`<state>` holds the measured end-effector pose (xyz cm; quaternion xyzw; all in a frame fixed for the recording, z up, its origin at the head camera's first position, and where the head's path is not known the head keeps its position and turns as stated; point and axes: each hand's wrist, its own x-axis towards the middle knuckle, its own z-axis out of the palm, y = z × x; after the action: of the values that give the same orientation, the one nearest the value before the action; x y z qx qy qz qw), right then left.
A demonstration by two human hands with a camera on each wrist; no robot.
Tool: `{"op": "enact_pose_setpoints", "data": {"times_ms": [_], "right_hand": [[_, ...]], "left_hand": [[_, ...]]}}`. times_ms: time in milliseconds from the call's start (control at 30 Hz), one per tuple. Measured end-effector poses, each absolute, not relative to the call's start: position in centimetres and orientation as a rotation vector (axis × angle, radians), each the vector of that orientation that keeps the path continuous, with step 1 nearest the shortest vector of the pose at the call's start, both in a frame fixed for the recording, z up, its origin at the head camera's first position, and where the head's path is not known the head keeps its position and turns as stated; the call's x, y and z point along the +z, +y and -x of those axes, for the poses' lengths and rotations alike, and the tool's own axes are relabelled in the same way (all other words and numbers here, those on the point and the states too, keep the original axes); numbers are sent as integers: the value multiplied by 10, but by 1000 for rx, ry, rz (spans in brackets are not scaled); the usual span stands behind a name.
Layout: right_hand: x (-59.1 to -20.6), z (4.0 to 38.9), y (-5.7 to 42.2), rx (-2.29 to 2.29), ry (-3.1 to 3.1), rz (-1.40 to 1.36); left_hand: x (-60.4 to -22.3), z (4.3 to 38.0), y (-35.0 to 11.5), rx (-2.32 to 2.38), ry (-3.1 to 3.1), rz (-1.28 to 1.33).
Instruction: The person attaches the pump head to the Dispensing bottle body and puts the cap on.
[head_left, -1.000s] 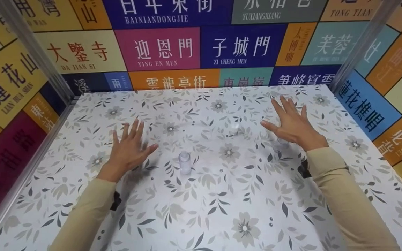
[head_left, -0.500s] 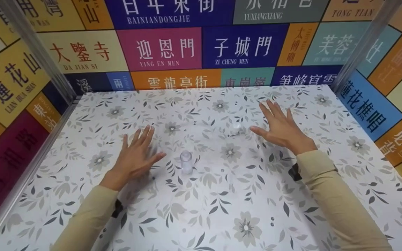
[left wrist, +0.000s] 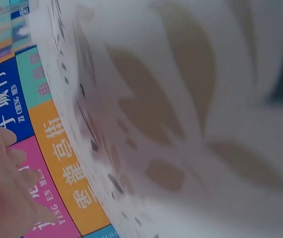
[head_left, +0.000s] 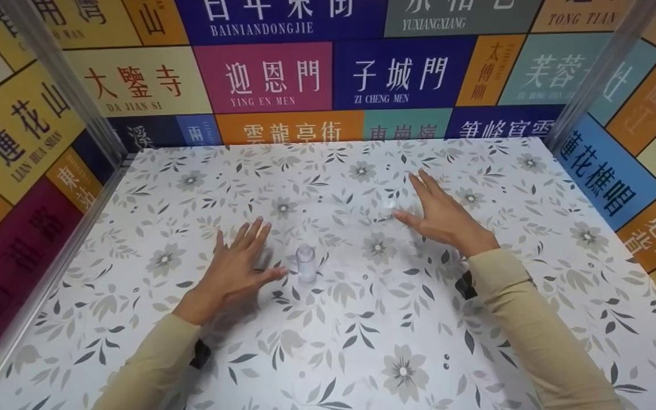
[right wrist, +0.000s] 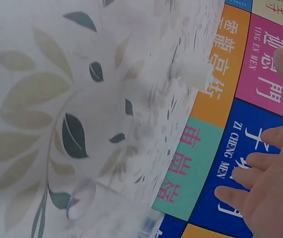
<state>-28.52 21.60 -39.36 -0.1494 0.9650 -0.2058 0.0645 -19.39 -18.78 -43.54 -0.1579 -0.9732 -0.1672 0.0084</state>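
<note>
Signs (head_left: 26, 131) cover the left wall. Left hand (head_left: 234, 270) is released over the floral table (head_left: 282, 364), fingers spread, thumb just beside the clear bottle (head_left: 306, 265), which stands upright. Farther right, a small pale piece (head_left: 389, 206) sits just beside the thumb of the right hand (head_left: 445, 216), also spread and grasping nothing. The right wrist view shows a clear container (right wrist: 102, 213) nearby.
</note>
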Motion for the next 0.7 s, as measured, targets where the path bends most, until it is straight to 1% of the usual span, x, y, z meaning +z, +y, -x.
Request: {"op": "enact_pose_setpoints", "data": {"times_ms": [433,700], "right_hand": [[-410,292,188,-893,2937,411],[-421,300,177,-986,2892,285]], "left_hand": [[-437,177,-154,-835,-2963,404],[-438,173,-141,-1334,-2879,250]]}}
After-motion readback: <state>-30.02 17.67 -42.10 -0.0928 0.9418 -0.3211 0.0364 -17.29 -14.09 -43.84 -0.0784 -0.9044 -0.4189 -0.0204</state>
